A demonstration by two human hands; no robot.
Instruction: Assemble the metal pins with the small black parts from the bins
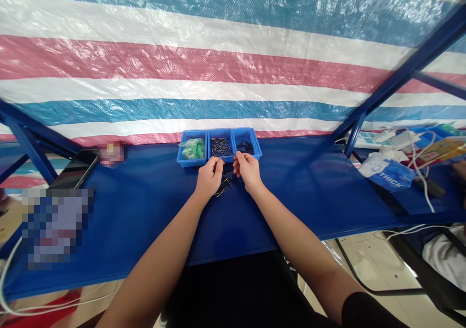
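Note:
My left hand [209,175] and my right hand [247,169] are close together over a blue tabletop [145,211], both with fingers pinched on small parts too tiny to name. Between and just below them lies a small heap of thin metal pins [224,186] and dark bits. Right behind the hands stands a row of blue bins: the left bin [192,149] holds green pieces, the middle bin [220,147] holds metal pins, the right bin [246,146] holds small black parts.
A striped red, white and blue tarp [218,61] hangs behind the table. Blue frame bars [386,88] slant at right and left. A black phone [74,169] lies at left. At right are a blue packet [388,172], white cables [418,163] and another person's clothing [446,257].

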